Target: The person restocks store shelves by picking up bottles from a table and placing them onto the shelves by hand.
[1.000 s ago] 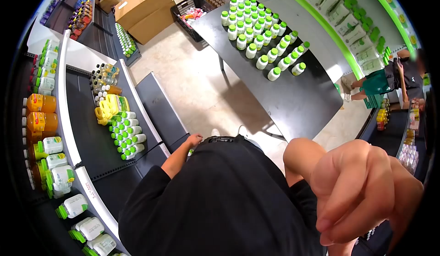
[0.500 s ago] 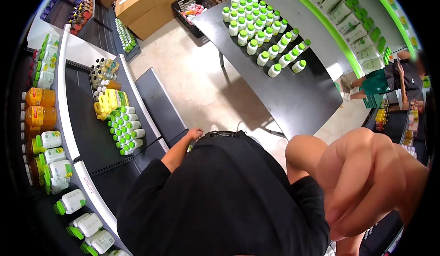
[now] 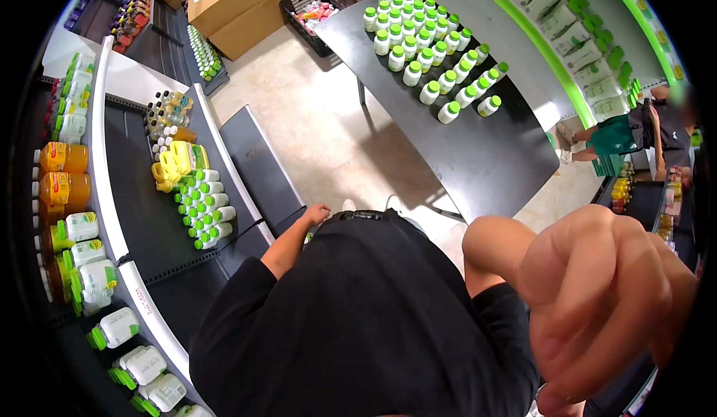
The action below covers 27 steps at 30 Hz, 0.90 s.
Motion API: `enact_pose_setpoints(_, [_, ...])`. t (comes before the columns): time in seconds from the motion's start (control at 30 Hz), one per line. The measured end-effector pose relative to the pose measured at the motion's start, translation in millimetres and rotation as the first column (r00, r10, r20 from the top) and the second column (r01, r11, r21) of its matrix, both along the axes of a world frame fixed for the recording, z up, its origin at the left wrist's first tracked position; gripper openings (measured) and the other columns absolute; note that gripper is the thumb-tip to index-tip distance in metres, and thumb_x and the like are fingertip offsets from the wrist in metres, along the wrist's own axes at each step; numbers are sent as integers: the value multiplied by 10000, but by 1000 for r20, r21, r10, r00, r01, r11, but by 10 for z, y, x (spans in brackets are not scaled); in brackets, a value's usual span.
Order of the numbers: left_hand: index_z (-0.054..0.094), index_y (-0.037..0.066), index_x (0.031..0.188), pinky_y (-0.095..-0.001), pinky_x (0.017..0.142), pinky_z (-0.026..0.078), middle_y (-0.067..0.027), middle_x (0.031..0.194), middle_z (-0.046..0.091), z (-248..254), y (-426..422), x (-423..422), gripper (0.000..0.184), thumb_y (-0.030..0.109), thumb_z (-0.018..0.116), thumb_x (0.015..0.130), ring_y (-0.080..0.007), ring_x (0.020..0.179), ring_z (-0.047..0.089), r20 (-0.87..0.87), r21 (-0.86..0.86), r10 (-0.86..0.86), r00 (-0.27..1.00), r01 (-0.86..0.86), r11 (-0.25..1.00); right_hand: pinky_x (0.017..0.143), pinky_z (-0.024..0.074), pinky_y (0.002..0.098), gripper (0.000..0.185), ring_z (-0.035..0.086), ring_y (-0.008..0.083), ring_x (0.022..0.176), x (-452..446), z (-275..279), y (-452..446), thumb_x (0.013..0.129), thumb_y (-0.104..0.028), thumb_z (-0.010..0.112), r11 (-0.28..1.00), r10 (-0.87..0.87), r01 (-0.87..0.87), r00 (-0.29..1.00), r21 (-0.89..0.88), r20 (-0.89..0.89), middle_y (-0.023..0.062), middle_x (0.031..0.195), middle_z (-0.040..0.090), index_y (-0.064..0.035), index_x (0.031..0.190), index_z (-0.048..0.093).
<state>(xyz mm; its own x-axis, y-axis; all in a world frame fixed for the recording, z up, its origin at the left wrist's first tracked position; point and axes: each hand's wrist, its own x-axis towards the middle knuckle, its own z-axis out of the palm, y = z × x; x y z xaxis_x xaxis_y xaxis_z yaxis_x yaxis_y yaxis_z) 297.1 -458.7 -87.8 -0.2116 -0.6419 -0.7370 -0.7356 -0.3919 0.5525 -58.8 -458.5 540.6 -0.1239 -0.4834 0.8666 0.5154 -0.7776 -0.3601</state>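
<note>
My right hand [image 3: 597,290] is raised very close to the camera at the right, large in view. Its fingers are curled inward with the tips pointing down, and no object shows in them. My left hand [image 3: 317,214] hangs low beside my waist, its fingers loosely bent and nothing visible in it. It is nearest to a low dark shelf board [image 3: 258,159]. Past that, several white bottles with green caps [image 3: 213,202] lie in rows on the shelf, next to yellow jugs [image 3: 179,161].
A dark table [image 3: 485,159] carries many green-capped white bottles [image 3: 426,58]. Behind it stand a black crate [image 3: 317,39] and a cardboard box [image 3: 246,25]. Another person [image 3: 624,133] stands at the right. Shelf edges [image 3: 153,305] run along my left.
My right hand has turned slightly and its curled fingers have loosened, with the fingertips now showing lower. My left hand has hardly moved.
</note>
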Motion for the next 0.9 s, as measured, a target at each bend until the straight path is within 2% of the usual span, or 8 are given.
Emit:
enact_pose_setpoints(0.17, [649,79,1001,-325,669,493,-116,806,667,-248,24,109,295,221,589,750,-204,716,618,18,-32,-42,999,42,999,474,431,142,437,521,-4,502,17,-26,2,485,21,808,1000,13,-13,1000,12,-6,-79,694,616,-115,868,646])
enact_pose_setpoints(0.27, [652,79,996,-334,709,492,-124,817,666,-26,29,64,294,225,583,750,-219,751,625,16,-33,-32,999,32,999,475,426,140,436,520,-9,509,31,-50,9,482,14,810,1000,16,-16,1000,17,0,-84,690,619,-118,863,646])
enact_pose_setpoints(0.37, [654,87,998,-336,726,489,-126,832,666,-207,59,84,291,226,587,751,-219,776,627,-9,45,20,1000,-19,999,477,420,138,435,520,-14,515,33,-50,25,478,7,812,999,15,-15,1000,30,-5,-89,686,621,-122,859,647])
enact_pose_setpoints(0.47, [654,89,1006,-336,727,488,-127,846,667,-148,77,45,297,231,581,756,-212,778,626,23,-30,-2,1000,3,1000,478,415,136,434,520,-19,522,31,-53,38,474,0,814,1000,5,-5,1000,31,-3,-95,681,623,-125,854,647])
enact_pose_setpoints(0.57, [652,93,1016,-335,721,491,-129,855,669,-256,76,89,299,239,573,767,-214,778,626,-16,-28,-60,998,60,998,479,409,135,432,519,-23,528,54,-55,65,470,-6,816,999,0,0,1000,40,-1,-100,677,626,-128,849,647])
enact_pose_setpoints(0.67, [654,94,1012,-334,719,494,-133,861,669,-102,51,45,295,248,570,775,-212,784,629,16,15,-45,999,45,999,488,404,135,421,513,-35,536,81,-24,67,467,-34,817,999,-6,8,999,45,-45,-113,669,627,-134,834,637])
enact_pose_setpoints(0.77, [651,94,1018,-329,711,497,-133,856,668,-68,46,39,299,253,582,775,-208,777,628,7,5,-11,1000,11,1000,502,404,137,422,512,-38,545,30,-37,111,482,-29,810,999,8,-7,999,31,-37,-120,647,622,-146,843,625])
enact_pose_setpoints(0.9, [646,92,1027,-325,718,495,-126,864,668,-222,21,80,307,254,595,771,-206,784,627,-19,-55,-76,997,74,996,521,415,136,395,514,-38,560,41,-45,114,531,-18,789,998,44,-43,998,45,-33,-130,637,625,-159,859,619])
